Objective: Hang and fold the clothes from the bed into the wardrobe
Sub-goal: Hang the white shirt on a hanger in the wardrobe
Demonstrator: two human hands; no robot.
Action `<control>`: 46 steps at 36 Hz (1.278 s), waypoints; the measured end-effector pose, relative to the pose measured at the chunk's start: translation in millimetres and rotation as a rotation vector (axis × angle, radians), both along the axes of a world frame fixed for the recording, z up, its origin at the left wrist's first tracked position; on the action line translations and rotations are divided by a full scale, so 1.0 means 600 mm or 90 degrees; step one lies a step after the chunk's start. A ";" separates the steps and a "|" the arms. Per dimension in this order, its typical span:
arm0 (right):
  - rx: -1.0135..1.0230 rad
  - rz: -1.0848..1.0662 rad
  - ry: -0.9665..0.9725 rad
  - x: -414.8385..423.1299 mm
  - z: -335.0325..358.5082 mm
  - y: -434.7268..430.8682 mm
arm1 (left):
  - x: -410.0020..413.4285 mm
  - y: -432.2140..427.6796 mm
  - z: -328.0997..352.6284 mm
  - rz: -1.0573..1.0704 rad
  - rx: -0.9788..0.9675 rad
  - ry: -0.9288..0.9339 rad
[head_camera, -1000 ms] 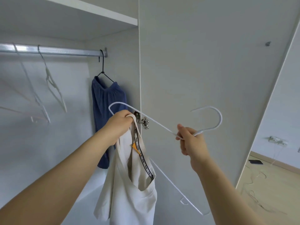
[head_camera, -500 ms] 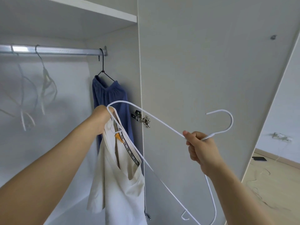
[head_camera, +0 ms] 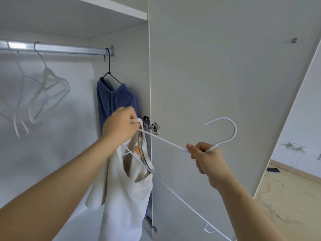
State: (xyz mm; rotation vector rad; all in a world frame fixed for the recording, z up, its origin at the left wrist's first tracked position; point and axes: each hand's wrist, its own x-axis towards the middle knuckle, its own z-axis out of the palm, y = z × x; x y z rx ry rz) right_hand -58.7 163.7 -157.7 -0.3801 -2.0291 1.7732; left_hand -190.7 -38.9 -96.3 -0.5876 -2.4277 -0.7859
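Clearly the cream top (head_camera: pixel 125 193) is a light, limp thing: it hangs in soft folds from its strap and offers no stiffness of its own, so it likely goes wherever its highest held point goes. The left hand (head_camera: pixel 119 126) has its fingers curled tight round that strap, bunching it against one shoulder of the white hanger (head_camera: pixel 220 133), in front of the wardrobe opening, with the body of the top drooping toward 6 o'clock. The right hand (head_camera: pixel 206 159) pinches the hanger at its neck, fingers closed on the thin wire, the hook curving up toward 1 o'clock. That wire looks slim and springy, probably slippery under smooth cloth, so the strap could slide off the sloped arm unless it is seated well. The best hold seems to be the neck for the hanger and the strap for the top. At 11 o'clock the rail (head_camera: pixel 57 48) carries a blue garment (head_camera: pixel 114 100) on a black hanger.
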 end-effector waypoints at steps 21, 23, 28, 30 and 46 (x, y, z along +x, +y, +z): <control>-0.035 -0.074 0.068 -0.037 0.025 -0.070 | 0.092 0.024 -0.024 -0.229 -0.121 0.176; -0.014 -0.062 0.082 -0.035 0.035 -0.063 | 0.088 0.013 -0.021 -0.219 -0.213 0.254; -0.002 -0.023 0.115 -0.026 0.052 -0.064 | 0.075 0.012 -0.013 -0.225 -0.284 0.274; 0.021 -0.039 0.148 -0.021 0.057 -0.066 | 0.075 0.011 -0.010 -0.221 -0.247 0.306; 0.502 -0.043 0.105 -0.039 0.071 -0.127 | 0.068 -0.040 -0.003 -0.029 -0.014 0.217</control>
